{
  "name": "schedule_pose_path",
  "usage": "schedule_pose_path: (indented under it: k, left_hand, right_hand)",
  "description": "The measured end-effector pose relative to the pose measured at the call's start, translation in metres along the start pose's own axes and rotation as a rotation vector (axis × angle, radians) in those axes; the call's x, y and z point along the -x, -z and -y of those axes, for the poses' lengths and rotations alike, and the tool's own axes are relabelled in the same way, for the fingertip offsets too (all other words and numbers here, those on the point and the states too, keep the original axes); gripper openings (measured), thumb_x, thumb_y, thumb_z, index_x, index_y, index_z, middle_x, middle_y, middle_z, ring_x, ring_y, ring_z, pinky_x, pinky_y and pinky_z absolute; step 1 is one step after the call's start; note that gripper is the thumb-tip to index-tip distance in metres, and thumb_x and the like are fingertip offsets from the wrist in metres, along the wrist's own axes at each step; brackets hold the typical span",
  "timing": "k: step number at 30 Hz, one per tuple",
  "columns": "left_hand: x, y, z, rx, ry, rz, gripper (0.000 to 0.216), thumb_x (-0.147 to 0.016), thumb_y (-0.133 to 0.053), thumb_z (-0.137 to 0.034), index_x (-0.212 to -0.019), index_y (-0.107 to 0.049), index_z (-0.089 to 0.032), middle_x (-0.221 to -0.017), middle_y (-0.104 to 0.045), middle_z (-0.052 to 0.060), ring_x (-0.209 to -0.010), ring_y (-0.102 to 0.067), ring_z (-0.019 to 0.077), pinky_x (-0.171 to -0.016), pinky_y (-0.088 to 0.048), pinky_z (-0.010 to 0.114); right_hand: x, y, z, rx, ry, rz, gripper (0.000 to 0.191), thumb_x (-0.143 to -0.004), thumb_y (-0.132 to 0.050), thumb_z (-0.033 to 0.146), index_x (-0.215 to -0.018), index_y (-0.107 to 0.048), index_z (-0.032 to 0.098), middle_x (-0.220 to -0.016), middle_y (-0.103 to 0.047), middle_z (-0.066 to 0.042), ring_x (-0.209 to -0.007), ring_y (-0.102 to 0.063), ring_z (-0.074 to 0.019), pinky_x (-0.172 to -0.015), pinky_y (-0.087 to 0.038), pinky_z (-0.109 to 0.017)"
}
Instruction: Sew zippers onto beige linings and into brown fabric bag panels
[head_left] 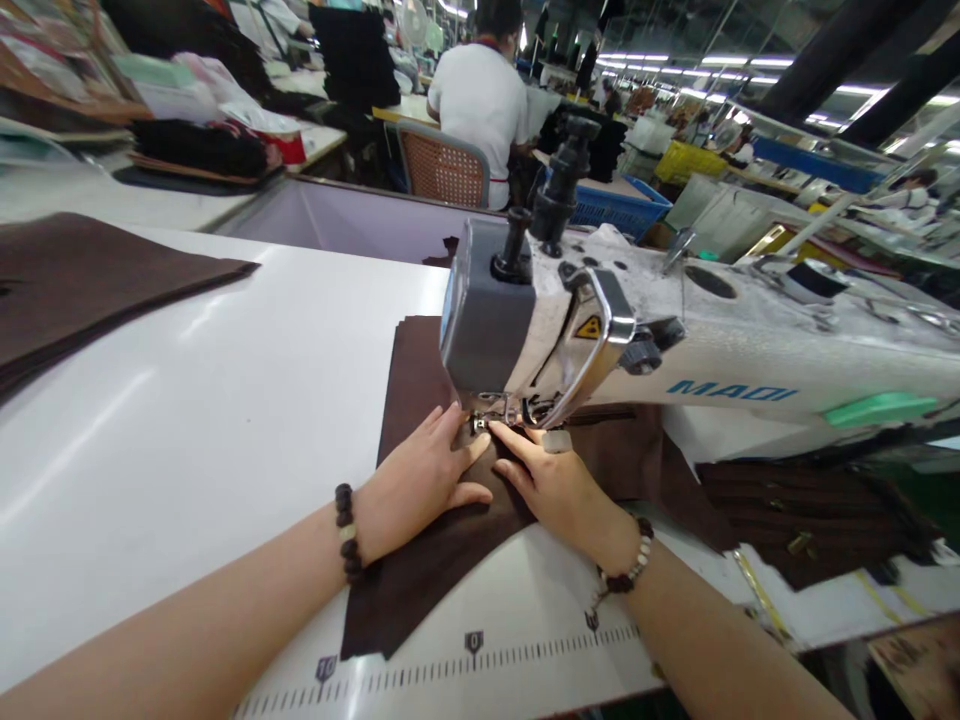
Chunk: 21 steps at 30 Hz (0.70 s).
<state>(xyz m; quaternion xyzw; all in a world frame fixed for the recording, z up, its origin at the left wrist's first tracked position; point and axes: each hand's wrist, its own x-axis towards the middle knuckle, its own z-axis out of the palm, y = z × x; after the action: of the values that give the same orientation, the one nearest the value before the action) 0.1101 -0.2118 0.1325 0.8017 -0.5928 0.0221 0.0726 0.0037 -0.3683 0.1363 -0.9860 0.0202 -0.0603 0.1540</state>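
Factory hall w/ ceiling strip lights (pixel 697 60), white worktables (pixel 187 400), cane-back chair (pixel 442 165), blue crate (pixel 619 205) behind.

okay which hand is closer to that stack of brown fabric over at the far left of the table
Left. The left hand lies flat on the brown piece under the sewing machine, on the side toward the stack; the right hand lies beyond it.

left hand (pixel 420 480): bare, no glove, no rings visible
left wrist: bracelet (pixel 346 533) of dark round beads, one paler bead
right hand (pixel 555 485): bare, no glove
right wrist: beaded bracelet (pixel 628 572), mixed dark and pale beads
forearms: bare, no sleeves in view
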Motion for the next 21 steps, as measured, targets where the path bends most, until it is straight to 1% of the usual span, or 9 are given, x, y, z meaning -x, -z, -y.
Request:
schedule_pose_path:
  k: [5,8,11,17,21]
  left_hand:
    - [0.0004,-0.0016,0.002,-0.016,-0.007,-0.025,0.057,-0.079,-0.057,-0.057,-0.114,-0.059,-0.013,-0.103,-0.056,0.014,-0.104,-0.054,0.0266,-0.089,-0.048,0.039]
    - [-0.0005,-0.0013,0.0022,-0.009,-0.019,-0.039,0.056,-0.078,-0.058,-0.056,-0.109,-0.062,-0.01,-0.103,-0.056,0.016,-0.106,-0.052,0.029,-0.088,-0.048,0.041]
    - [-0.0016,-0.0005,0.0028,0.002,-0.026,-0.05,0.054,-0.078,-0.058,-0.056,-0.104,-0.064,-0.008,-0.104,-0.056,0.018,-0.108,-0.051,0.0305,-0.088,-0.049,0.042]
    - [-0.0014,-0.0012,0.0041,0.004,-0.035,-0.061,0.057,-0.078,-0.058,-0.056,-0.111,-0.061,-0.009,-0.109,-0.056,0.018,-0.109,-0.051,0.03,-0.089,-0.048,0.042]
    - [-0.0011,-0.0019,0.0039,0.005,-0.034,-0.057,0.058,-0.078,-0.058,-0.057,-0.108,-0.062,-0.008,-0.111,-0.055,0.02,-0.111,-0.049,0.0315,-0.09,-0.047,0.043]
  right_hand:
    - [-0.0006,0.0001,-0.0005,0.009,-0.004,0.004,0.039,-0.091,-0.053,0.024,-0.13,-0.052,0.021,-0.119,-0.059,-0.01,-0.112,-0.054,-0.0233,-0.104,-0.037,-0.048]
    - [-0.0006,-0.0001,-0.0014,0.01,-0.002,0.0,0.039,-0.091,-0.052,0.024,-0.13,-0.052,0.02,-0.116,-0.06,-0.01,-0.111,-0.054,-0.0229,-0.105,-0.036,-0.048]
    - [-0.0014,0.0,-0.0022,-0.003,0.004,-0.002,0.037,-0.091,-0.051,0.023,-0.128,-0.054,0.02,-0.118,-0.059,-0.01,-0.111,-0.054,-0.022,-0.105,-0.037,-0.047]
    - [-0.003,0.0023,-0.0011,-0.019,0.018,0.003,0.035,-0.091,-0.05,0.021,-0.126,-0.055,0.02,-0.123,-0.057,-0.009,-0.111,-0.054,-0.0215,-0.103,-0.038,-0.043]
    - [-0.0025,0.0022,-0.0009,-0.018,0.023,-0.009,0.035,-0.091,-0.05,0.022,-0.125,-0.056,0.02,-0.122,-0.057,-0.008,-0.11,-0.054,-0.021,-0.101,-0.04,-0.041]
